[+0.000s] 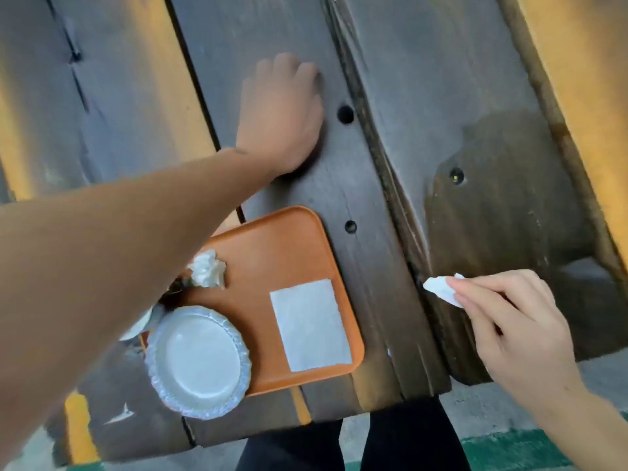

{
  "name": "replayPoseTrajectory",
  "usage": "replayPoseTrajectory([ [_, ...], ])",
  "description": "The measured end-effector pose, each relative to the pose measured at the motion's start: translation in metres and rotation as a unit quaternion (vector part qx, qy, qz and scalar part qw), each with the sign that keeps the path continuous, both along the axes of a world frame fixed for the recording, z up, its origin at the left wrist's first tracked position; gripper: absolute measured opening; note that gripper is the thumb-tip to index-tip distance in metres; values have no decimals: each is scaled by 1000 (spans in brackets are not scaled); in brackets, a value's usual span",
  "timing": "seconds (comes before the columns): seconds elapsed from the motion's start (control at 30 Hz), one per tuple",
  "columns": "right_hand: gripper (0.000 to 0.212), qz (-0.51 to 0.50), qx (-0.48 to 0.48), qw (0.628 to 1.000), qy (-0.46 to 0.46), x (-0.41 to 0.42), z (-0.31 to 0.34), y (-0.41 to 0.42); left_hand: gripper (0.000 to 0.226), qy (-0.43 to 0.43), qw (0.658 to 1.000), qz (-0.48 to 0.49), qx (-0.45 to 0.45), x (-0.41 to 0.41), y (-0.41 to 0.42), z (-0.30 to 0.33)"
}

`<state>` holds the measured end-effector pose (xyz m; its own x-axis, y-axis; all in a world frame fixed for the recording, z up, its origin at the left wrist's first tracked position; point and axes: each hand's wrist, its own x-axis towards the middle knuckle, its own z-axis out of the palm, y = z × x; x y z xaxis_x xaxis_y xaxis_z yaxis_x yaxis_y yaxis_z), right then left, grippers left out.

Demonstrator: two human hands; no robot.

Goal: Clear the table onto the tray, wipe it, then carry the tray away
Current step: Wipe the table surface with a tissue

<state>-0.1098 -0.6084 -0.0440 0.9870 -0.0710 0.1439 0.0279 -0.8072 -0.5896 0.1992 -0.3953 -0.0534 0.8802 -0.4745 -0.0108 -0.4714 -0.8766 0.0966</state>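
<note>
Much of the left side is covered by the left forearm, which crosses from about 8 o'clock toward the centre and hides the near-left corner of the orange tray (289, 253) along with a dark scrap and a pale object tucked under the arm; what those two are cannot be made out. The left hand (280, 113), at roughly 12 o'clock, is blurred and lies palm down on the dark wooden table (424, 62); its fingertips fade into the blur, so whether the fingers are spread or close together cannot be told, though they look fairly straight and hold nothing. The right hand (509, 314), at about 4 o'clock, pinches a small white wad of tissue (441, 288) between thumb and forefinger, the other fingers curled loosely behind; the wad sits at the groove between two planks, beside a darker wet-looking patch (503, 198), and whether it touches the wood is unclear. The tray lies at about 7 o'clock from centre on the table's near edge, carrying a flat white napkin (311, 329) toward its right side, a crumpled white tissue (207, 270) toward its far left, and a white paper plate (198, 362) that overhangs the tray's near-left rim. Dark trouser legs show below the table at 6 o'clock.
</note>
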Motion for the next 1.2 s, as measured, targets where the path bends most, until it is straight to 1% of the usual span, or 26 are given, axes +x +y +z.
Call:
replayPoseTrajectory([
  [0.07,27,-14,33,999,-18,24,3,38,48,6,1000,-20,-6,16,45,1],
  [0.13,30,-9,56,998,-31,47,8,75,48,0,1000,17,-7,25,90,-1],
  [0.2,24,17,65,997,-37,65,12,110,49,-3,998,67,-6,29,125,-5],
  [0.27,16,55,62,996,-40,78,11,136,50,-5,997,73,-4,30,149,-7],
  [0.37,15,109,33,993,-25,93,6,157,52,-8,999,39,-8,26,167,-12],
  [0.5,13,155,0,988,-14,111,-3,170,54,-6,997,58,-41,26,167,-13],
  [0.6,12,205,-13,979,2,116,-8,175,56,-3,997,54,-52,27,169,-9],
  [0.67,13,220,-22,975,15,114,-10,174,56,0,997,50,-54,27,169,-8],
  [0.83,19,187,-43,981,23,109,-9,175,55,1,997,48,-63,27,170,-7],
  [1.0,13,157,-52,985,53,108,-5,183,55,8,997,43,-70,28,170,-7],
  [1.07,14,144,-45,986,66,107,-4,184,56,8,996,42,-74,29,171,-9],
  [1.13,21,127,-38,988,77,107,-1,185,56,9,996,46,-78,29,172,-8],
  [1.2,37,92,-28,990,104,107,5,186,58,15,996,53,-75,29,172,-5],
])
